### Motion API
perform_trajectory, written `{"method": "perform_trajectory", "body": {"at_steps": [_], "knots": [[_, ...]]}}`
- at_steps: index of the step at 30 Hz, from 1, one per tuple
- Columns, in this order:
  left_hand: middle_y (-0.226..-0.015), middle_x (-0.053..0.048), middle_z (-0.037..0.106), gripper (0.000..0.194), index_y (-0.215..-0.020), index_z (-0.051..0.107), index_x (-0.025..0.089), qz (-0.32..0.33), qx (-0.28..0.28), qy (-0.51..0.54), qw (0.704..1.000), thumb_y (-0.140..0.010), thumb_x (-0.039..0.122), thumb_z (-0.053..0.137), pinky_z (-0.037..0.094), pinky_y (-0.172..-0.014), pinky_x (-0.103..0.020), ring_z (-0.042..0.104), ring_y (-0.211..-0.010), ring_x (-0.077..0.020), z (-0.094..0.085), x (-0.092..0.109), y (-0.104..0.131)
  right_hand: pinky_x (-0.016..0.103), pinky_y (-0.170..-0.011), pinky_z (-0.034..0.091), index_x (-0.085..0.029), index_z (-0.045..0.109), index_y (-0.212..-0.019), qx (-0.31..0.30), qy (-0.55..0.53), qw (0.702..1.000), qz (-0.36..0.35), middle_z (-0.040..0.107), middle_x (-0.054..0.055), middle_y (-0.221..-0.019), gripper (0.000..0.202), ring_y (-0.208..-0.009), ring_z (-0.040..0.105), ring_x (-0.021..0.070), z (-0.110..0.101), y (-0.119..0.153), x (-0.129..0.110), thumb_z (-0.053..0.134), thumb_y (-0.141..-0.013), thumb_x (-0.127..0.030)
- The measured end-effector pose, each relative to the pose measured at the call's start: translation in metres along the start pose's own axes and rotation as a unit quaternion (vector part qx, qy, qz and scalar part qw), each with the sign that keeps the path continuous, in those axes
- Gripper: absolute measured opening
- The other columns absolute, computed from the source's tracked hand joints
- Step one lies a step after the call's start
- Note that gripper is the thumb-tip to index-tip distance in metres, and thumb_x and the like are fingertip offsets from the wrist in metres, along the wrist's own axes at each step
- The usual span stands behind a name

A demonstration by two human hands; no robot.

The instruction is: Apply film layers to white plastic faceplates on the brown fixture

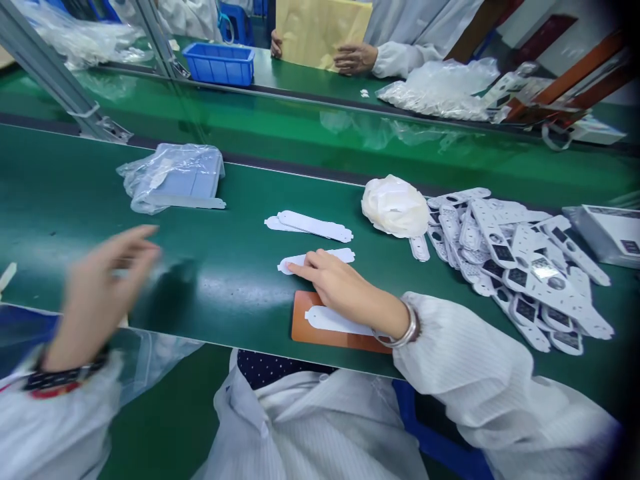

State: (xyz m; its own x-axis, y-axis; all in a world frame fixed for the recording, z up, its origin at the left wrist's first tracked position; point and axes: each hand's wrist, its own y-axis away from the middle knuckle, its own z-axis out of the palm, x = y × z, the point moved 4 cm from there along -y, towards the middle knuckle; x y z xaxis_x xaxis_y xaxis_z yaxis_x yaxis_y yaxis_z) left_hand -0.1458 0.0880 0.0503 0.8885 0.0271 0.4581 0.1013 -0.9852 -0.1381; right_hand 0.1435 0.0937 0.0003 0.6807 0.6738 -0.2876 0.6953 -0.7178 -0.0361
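My right hand (333,283) lies over a long white strip with rounded ends (345,255) on the green table. Its index finger stretches out and touches the strip's left end, while the other fingers partly cover the middle. Under that wrist another white strip (335,320) rests on an orange-brown plate (305,333). Two overlapping white strips (315,225) lie just beyond. Off to the left, my left hand (107,293) is raised above the table edge and smeared by motion; I see nothing in it, and its finger closure is unclear.
On the right are a heap of white printed pieces (520,260), a cream-white round bundle (395,205) and a white box (610,233). A plastic-wrapped stack (185,177) lies left. Across the line, a person holds a yellow sheet (323,30) near a blue bin (220,65).
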Motion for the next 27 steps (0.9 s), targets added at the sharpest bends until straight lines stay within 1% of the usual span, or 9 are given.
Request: {"method": "perform_trajectory", "body": {"at_steps": [2, 3, 7, 11, 15, 18, 21, 24, 27], "knots": [[-0.087, 0.0, 0.066, 0.041, -0.123, 0.056, 0.021, 0.098, -0.174, 0.077, 0.977, -0.092, 0.04, 0.039, 0.045, -0.071, -0.025, 0.057, -0.073, -0.0145, 0.043, 0.037, 0.003, 0.031, -0.067, 0.041, -0.018, 0.046, -0.132, -0.028, 0.034, 0.999, 0.008, 0.052, 0.007, -0.088, 0.051, -0.076, 0.048, 0.0185, 0.008, -0.001, -0.006, 0.039, -0.085, -0.001], [-0.08, -0.001, 0.065, 0.041, -0.124, 0.056, 0.019, 0.138, -0.225, 0.086, 0.961, -0.091, 0.037, 0.04, 0.044, -0.066, -0.025, 0.055, -0.067, -0.0143, 0.062, 0.053, 0.004, 0.03, -0.065, 0.041, -0.018, 0.043, -0.135, -0.044, 0.056, 0.997, 0.022, 0.052, 0.008, -0.091, 0.053, -0.074, 0.049, 0.0183, 0.01, -0.002, -0.007, 0.041, -0.084, -0.002], [-0.069, 0.0, 0.061, 0.04, -0.123, 0.058, 0.019, 0.164, -0.249, 0.051, 0.953, -0.086, 0.033, 0.05, 0.034, -0.055, -0.024, 0.054, -0.063, -0.0159, 0.104, 0.085, -0.008, 0.028, -0.052, 0.035, -0.017, 0.028, -0.144, -0.108, 0.123, 0.983, 0.088, 0.058, 0.012, -0.093, 0.064, -0.063, 0.054, 0.0183, 0.008, -0.012, -0.007, 0.043, -0.083, -0.006], [-0.066, 0.003, 0.059, 0.04, -0.122, 0.058, 0.021, 0.174, -0.256, 0.058, 0.949, -0.084, 0.032, 0.053, 0.03, -0.051, -0.023, 0.055, -0.061, -0.0151, 0.112, 0.09, -0.02, 0.028, -0.052, 0.033, -0.02, 0.03, -0.143, -0.135, 0.089, 0.984, 0.073, 0.065, 0.008, -0.082, 0.063, -0.067, 0.059, 0.0206, -0.004, -0.026, -0.005, 0.04, -0.083, -0.007], [-0.067, 0.003, 0.058, 0.038, -0.121, 0.058, 0.02, 0.179, -0.245, 0.059, 0.951, -0.084, 0.031, 0.054, 0.032, -0.052, -0.023, 0.055, -0.064, -0.0151, 0.109, 0.089, -0.02, 0.028, -0.06, 0.038, -0.027, 0.042, -0.137, -0.112, -0.007, 0.993, 0.04, 0.065, 0.005, -0.08, 0.058, -0.068, 0.058, 0.0185, -0.009, -0.027, 0.006, 0.042, -0.082, -0.008], [-0.073, 0.002, 0.057, 0.037, -0.12, 0.059, 0.022, 0.181, -0.229, 0.051, 0.955, -0.084, 0.032, 0.055, 0.033, -0.055, -0.024, 0.054, -0.068, -0.0159, 0.109, 0.091, -0.015, 0.028, -0.068, 0.043, -0.023, 0.058, -0.119, -0.013, -0.149, 0.987, 0.049, 0.064, 0.003, -0.089, 0.035, -0.074, 0.057, 0.0149, -0.007, -0.019, 0.021, 0.048, -0.086, -0.015], [-0.085, -0.002, 0.056, 0.035, -0.12, 0.059, 0.019, 0.185, -0.205, 0.048, 0.96, -0.087, 0.032, 0.053, 0.039, -0.065, -0.027, 0.055, -0.077, -0.0184, 0.11, 0.098, -0.012, 0.033, -0.077, 0.045, -0.017, 0.061, -0.108, 0.094, -0.176, 0.973, 0.116, 0.058, 0.008, -0.101, 0.026, -0.086, 0.056, 0.0184, 0.0, -0.008, 0.038, 0.059, -0.084, -0.025], [-0.1, -0.007, 0.053, 0.036, -0.12, 0.057, 0.015, 0.191, -0.179, 0.053, 0.964, -0.088, 0.029, 0.054, 0.043, -0.076, -0.033, 0.056, -0.088, -0.0212, 0.114, 0.108, -0.013, 0.038, -0.081, 0.044, -0.014, 0.058, -0.11, 0.114, -0.165, 0.969, 0.144, 0.058, 0.01, -0.102, 0.036, -0.091, 0.055, 0.0213, 0.008, -0.003, 0.043, 0.068, -0.076, -0.022], [-0.104, -0.008, 0.052, 0.026, -0.107, 0.063, 0.014, 0.21, -0.164, 0.063, 0.962, -0.082, 0.023, 0.061, 0.045, -0.076, -0.034, 0.055, -0.092, -0.0231, 0.118, 0.119, -0.014, 0.035, -0.079, 0.044, -0.013, 0.061, -0.098, 0.126, -0.173, 0.966, 0.147, 0.06, 0.007, -0.094, 0.03, -0.088, 0.055, 0.02, 0.008, -0.005, 0.041, 0.072, -0.071, -0.017]]}}
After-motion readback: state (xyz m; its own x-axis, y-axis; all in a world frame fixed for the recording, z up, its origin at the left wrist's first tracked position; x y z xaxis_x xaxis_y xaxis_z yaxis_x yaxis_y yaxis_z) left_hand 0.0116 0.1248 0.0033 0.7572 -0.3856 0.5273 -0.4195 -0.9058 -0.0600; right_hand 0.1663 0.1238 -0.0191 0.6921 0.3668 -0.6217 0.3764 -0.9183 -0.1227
